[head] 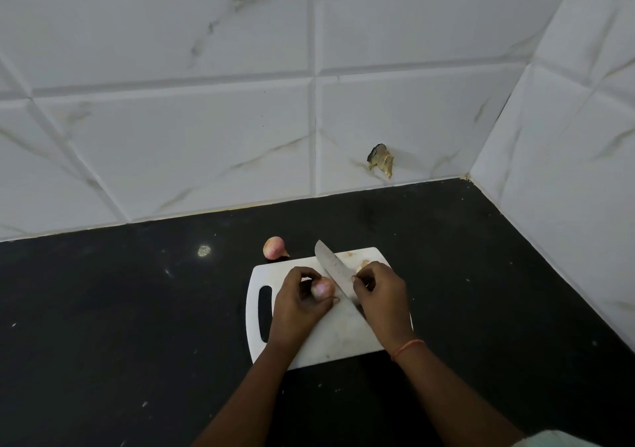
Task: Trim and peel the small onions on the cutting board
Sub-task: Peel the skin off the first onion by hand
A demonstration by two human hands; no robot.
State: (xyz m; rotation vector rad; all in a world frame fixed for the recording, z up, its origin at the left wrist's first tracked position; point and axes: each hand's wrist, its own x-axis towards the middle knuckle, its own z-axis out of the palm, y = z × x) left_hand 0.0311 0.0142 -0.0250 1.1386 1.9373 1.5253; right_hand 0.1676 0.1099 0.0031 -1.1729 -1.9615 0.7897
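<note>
- Head view: left hand (298, 300), fingers curled, pinches small pinkish round onion (322, 288) over white plastic cutting board (338, 338).
- Right hand (381, 294) grips steel-bladed knife (332, 265), blade angled up-left.
- Second onion (274, 247) sits on black counter (137, 309), touching board's far edge.

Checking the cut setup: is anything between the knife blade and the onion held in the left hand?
Nothing visible. The knife in the right hand lies just right of the onion gripped by the left hand.
</note>
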